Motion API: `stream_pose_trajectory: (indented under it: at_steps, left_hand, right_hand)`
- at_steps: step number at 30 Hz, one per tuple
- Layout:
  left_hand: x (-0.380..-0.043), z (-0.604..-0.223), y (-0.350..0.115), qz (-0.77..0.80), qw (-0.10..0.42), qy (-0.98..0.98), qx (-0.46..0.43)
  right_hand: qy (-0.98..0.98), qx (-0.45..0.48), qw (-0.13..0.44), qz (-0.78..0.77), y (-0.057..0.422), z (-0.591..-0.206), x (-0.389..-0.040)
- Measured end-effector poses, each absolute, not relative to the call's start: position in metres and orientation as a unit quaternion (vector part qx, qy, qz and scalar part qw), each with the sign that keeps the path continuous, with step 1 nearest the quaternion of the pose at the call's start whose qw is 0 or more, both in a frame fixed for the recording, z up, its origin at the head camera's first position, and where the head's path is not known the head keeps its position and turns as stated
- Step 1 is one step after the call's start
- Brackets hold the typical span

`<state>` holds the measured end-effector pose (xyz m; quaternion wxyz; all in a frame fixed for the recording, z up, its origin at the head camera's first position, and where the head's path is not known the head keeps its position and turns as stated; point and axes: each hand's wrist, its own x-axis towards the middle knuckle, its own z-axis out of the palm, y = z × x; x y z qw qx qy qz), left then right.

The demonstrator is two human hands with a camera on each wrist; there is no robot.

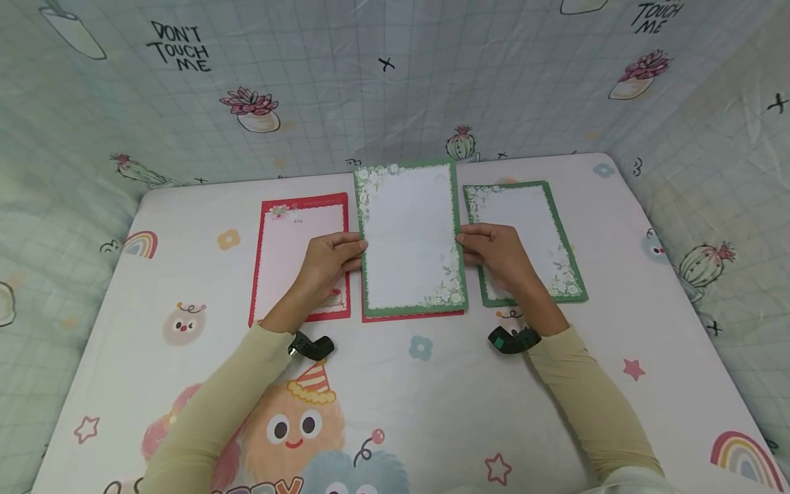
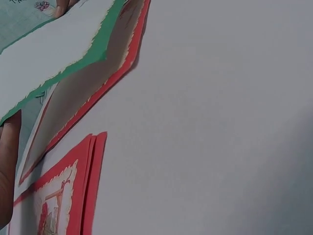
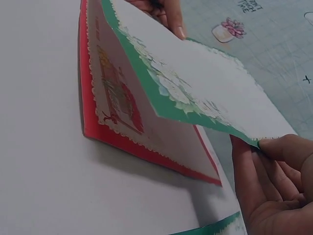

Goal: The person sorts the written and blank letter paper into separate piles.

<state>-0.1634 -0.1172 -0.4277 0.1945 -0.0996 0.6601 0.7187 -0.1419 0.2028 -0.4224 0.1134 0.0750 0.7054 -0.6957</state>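
Note:
A white sheet with a green floral border (image 1: 410,237) is held up by both hands over the middle of the table. The left hand (image 1: 328,264) pinches its left edge between thumb and fingers. At the opposite edge, the right hand (image 1: 496,254) pinches it too, thumb on top in the right wrist view. Directly beneath is a red-bordered sheet (image 3: 146,132) with a printed picture, mostly hidden from the head view. To the left lies a red-bordered stack (image 1: 300,257), partly behind the left hand. A green-bordered stack (image 1: 524,240) lies under the right hand and forearm.
The table (image 1: 457,405) has a white cover printed with cartoon faces, stars and rainbows. Grid-patterned cloth (image 1: 345,89) with plant drawings hangs along the back and both sides. Each wrist wears a black device, one on the left (image 1: 311,346), one on the right (image 1: 513,340).

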Motion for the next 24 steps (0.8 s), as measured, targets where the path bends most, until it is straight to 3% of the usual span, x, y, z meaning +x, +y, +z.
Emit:
stream_pose_trajectory:
  at_steps: [24]
  left_hand:
    - [-0.1618,-0.4225,-0.1113,0.722,0.184,0.66,-0.091]
  right_hand:
    - [0.695,0.076,0.103,-0.708,0.2078,-0.4181,-0.1417]
